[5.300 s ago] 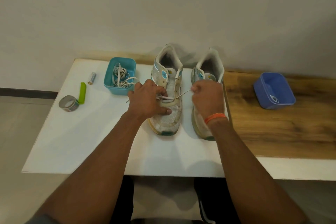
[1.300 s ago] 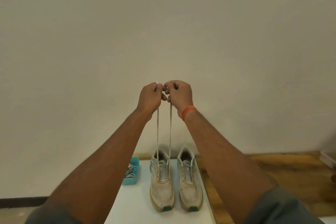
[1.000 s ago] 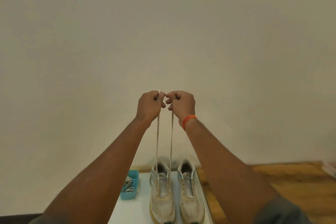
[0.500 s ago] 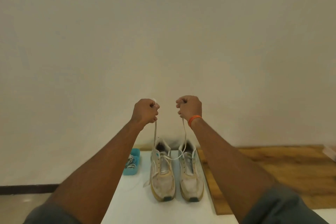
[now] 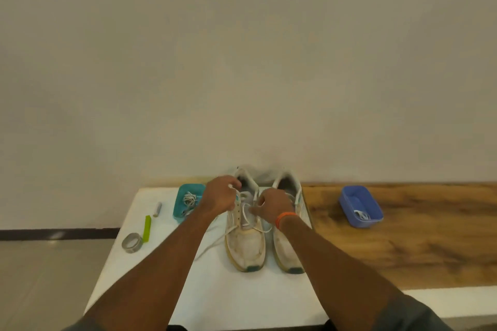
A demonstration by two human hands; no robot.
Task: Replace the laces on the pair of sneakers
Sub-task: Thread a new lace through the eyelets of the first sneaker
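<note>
Two worn white sneakers stand side by side on the white table, toes toward me: the left sneaker and the right sneaker. A white lace runs through the left sneaker's lower eyelets, and one loose end trails over the table to the left. My left hand pinches the lace at the shoe's left eyelet row. My right hand, with an orange wristband, pinches the other end over the tongue. The fingertips are blurred.
A teal tub of tangled laces sits left of the shoes. Further left lie a small battery, a green clip and a tape roll. A blue tub holding a lace rests on the wooden top at the right.
My hands have come down from head height, where they held the lace ends taut, to the left sneaker's eyelets. The lace is slack now, and my view has tilted down.
</note>
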